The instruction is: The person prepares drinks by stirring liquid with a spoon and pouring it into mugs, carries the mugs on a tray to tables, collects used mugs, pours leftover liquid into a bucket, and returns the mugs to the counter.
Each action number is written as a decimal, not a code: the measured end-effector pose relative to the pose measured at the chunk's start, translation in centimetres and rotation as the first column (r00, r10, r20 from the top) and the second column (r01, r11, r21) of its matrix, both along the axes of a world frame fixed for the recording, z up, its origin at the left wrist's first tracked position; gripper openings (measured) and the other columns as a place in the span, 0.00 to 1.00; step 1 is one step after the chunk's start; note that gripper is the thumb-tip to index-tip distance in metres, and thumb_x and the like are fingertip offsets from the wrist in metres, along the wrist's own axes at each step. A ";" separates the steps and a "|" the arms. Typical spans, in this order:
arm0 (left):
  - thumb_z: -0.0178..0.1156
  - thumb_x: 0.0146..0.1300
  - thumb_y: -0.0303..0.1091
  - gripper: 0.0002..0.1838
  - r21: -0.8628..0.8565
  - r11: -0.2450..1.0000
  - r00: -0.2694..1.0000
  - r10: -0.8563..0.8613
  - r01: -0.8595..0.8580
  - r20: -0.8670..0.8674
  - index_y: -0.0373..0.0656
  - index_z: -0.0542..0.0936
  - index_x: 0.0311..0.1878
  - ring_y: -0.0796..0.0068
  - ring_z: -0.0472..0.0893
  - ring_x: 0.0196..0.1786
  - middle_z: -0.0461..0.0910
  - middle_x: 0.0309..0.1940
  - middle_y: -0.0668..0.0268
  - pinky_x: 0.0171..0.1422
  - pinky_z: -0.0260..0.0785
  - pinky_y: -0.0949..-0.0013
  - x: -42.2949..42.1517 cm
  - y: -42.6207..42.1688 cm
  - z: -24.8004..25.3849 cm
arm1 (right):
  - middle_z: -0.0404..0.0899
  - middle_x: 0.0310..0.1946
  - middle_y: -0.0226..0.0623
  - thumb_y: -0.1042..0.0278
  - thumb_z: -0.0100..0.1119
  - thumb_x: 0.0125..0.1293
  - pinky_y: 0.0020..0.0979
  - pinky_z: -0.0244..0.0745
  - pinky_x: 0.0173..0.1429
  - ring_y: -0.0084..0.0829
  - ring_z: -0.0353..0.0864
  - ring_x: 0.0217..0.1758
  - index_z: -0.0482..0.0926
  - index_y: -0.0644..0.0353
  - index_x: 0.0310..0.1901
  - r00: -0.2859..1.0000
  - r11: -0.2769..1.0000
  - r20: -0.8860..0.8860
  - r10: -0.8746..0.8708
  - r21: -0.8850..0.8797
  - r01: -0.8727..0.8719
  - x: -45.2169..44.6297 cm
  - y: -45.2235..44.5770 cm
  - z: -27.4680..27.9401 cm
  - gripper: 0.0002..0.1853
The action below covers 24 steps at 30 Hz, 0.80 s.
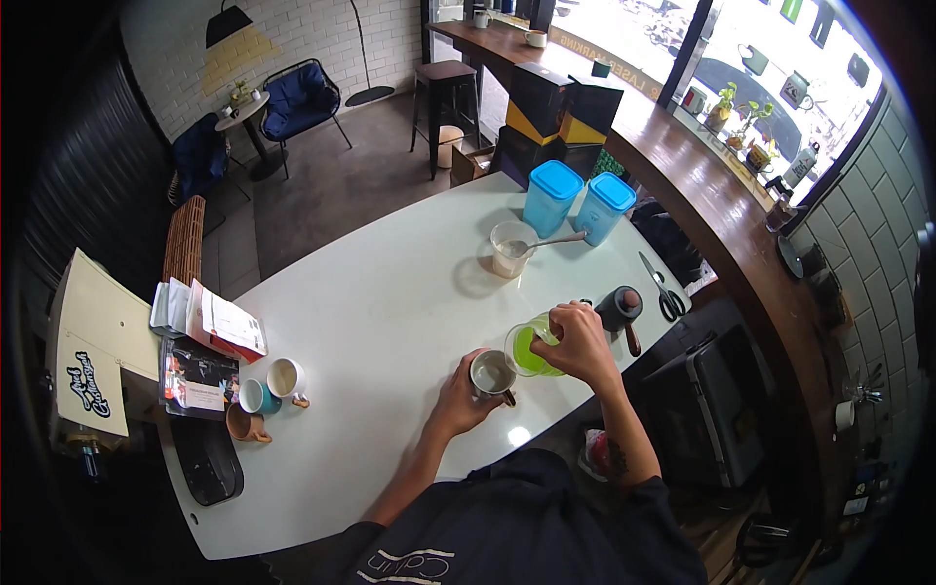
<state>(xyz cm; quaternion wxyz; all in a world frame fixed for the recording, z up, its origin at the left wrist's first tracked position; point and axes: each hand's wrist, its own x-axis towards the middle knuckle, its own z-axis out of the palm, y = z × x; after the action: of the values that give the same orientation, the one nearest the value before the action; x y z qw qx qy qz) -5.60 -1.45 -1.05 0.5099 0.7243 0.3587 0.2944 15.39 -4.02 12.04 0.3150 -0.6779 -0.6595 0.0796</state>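
Mug: 1, clasped by left hand | green-liquid container: 1, clasped by right hand

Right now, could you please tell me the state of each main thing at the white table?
Cup: upright, in the left hand
Clear container: tilted, green inside, in the right hand
Blue canisters: lids on
Clear tub: lidless, spoon inside
Scissors: lying flat
Left-side mugs: upright

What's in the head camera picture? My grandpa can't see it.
A right hand tips a jug of green liquid toward a cup in the left hand, over a white table. Three mugs are on the left, two blue tubs and scissors on the right.
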 end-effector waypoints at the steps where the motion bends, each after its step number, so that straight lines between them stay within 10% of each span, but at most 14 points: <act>1: 0.77 0.46 0.35 0.43 -0.003 1.000 1.000 -0.003 0.003 -0.006 0.48 0.62 0.65 0.51 0.75 0.62 0.74 0.59 0.56 0.63 0.69 0.55 0.0 -0.1 0.0 | 0.66 0.15 0.39 0.65 0.68 0.41 0.37 0.64 0.38 0.39 0.67 0.24 0.65 0.64 0.15 1.000 1.000 0.022 0.016 -0.008 -0.015 -0.1 0.1 0.0 0.19; 4: 0.75 0.49 0.30 0.42 0.009 1.000 0.999 -0.007 0.008 -0.033 0.47 0.62 0.67 0.66 0.76 0.60 0.72 0.59 0.60 0.55 0.76 0.64 -0.1 -0.1 0.0 | 0.67 0.15 0.39 0.63 0.67 0.40 0.37 0.65 0.39 0.40 0.69 0.26 0.67 0.64 0.15 0.997 0.998 0.058 0.045 -0.035 -0.043 -0.5 0.6 0.3 0.18; 7: 0.76 0.48 0.37 0.43 -0.031 1.000 1.000 0.001 -0.002 -0.028 0.48 0.62 0.65 0.51 0.75 0.61 0.74 0.59 0.56 0.63 0.69 0.54 -0.1 -0.1 0.4 | 0.72 0.18 0.43 0.59 0.66 0.40 0.38 0.66 0.43 0.42 0.71 0.30 0.73 0.66 0.18 0.993 0.990 0.097 0.070 -0.133 -0.057 -1.1 1.0 1.6 0.17; 24: 0.75 0.48 0.32 0.42 0.015 1.000 1.000 -0.011 0.011 0.021 0.46 0.63 0.65 0.58 0.76 0.60 0.73 0.59 0.58 0.59 0.73 0.59 0.0 -0.1 0.6 | 0.69 0.16 0.39 0.62 0.66 0.40 0.36 0.63 0.39 0.39 0.69 0.27 0.70 0.65 0.16 0.984 0.990 0.111 0.138 -0.054 -0.133 -0.6 1.6 2.9 0.16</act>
<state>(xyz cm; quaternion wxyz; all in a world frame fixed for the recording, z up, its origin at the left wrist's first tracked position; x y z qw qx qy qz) -5.60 -1.56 -0.48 0.5100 0.7268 0.3473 0.3018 14.81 -2.43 14.95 0.2546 -0.6420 -0.7190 0.0771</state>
